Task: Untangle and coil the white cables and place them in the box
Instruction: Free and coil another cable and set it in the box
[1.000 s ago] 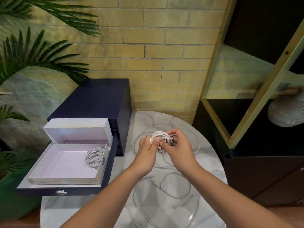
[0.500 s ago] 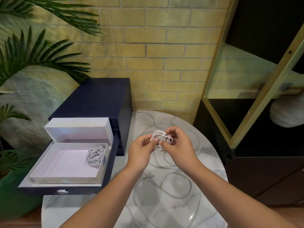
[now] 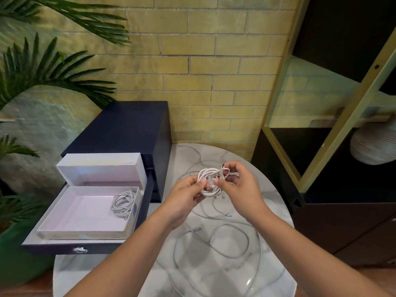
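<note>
1. The left hand (image 3: 186, 196) and the right hand (image 3: 242, 187) meet above the round marble table (image 3: 214, 277). Both are curled onto a small white cable coil (image 3: 209, 179) held clear of the marble.
2. The left thumb and fingers pinch the coil's nine o'clock edge. The right fingers pinch its three o'clock edge, and a connector end pokes up at twelve o'clock beside the right fingertips.
3. Loose white cables (image 3: 211, 243) lie in wide loops on the marble at six o'clock from the hands, with several plugs showing.
4. At nine o'clock from the hands an open white box (image 3: 85, 233) rests on the pulled-out drawer (image 3: 53, 248) of a navy cabinet (image 3: 128, 129). Its lid (image 3: 100, 166) stands upright at the box's twelve o'clock side.
5. A second coiled cable (image 3: 123, 203) lies inside the box against its three o'clock wall.
6. At two o'clock a ribbed vase (image 3: 372, 146) sits in a dark shelf unit.
</note>
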### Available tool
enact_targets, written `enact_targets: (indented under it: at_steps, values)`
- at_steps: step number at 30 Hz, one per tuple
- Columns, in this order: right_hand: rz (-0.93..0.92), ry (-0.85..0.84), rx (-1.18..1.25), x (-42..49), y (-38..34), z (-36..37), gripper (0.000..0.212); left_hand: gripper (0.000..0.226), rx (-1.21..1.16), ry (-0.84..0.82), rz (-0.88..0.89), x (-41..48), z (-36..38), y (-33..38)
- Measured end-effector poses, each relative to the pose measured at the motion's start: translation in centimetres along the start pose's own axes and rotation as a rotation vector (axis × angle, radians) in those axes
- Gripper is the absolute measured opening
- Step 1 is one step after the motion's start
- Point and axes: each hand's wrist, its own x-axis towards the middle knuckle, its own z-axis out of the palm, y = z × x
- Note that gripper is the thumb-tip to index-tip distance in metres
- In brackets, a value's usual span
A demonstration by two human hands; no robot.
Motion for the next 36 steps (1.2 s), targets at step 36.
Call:
enact_targets:
  at_steps: [36]
  values:
    - [-0.048, -0.275, -0.588, -1.4, 1.0, 0.9, 0.020, 0.033, -0.056, 0.217, -0.201, 0.2, 1.5, 0.3]
